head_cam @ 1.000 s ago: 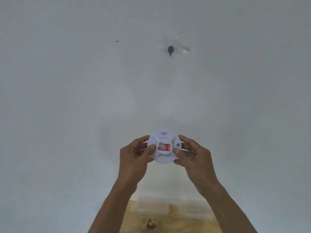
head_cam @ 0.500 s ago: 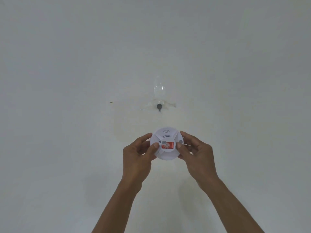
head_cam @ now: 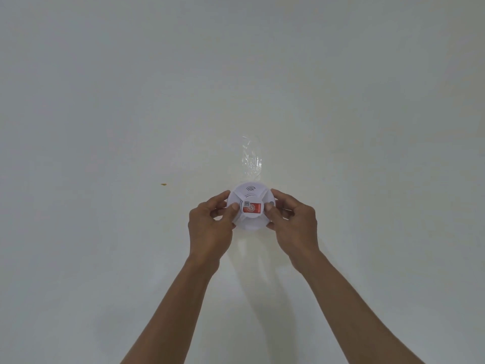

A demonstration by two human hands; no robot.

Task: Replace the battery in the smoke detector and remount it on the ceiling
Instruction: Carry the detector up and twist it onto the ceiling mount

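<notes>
A round white smoke detector (head_cam: 250, 193) with a red label at its centre is held up against the white ceiling (head_cam: 131, 101). My left hand (head_cam: 210, 227) grips its left rim with thumb and fingers. My right hand (head_cam: 294, 224) grips its right rim the same way. A strip of clear tape (head_cam: 251, 158) sticks to the ceiling just above the detector. The dark mounting point seen earlier is now hidden behind the detector.
A small yellowish speck (head_cam: 163, 184) marks the ceiling to the left of the detector. Plain white ceiling fills the rest of the view.
Both hands have carried the detector up to the dark mounting point, which it now covers. The view has tilted further up, so the floor below is out of sight.
</notes>
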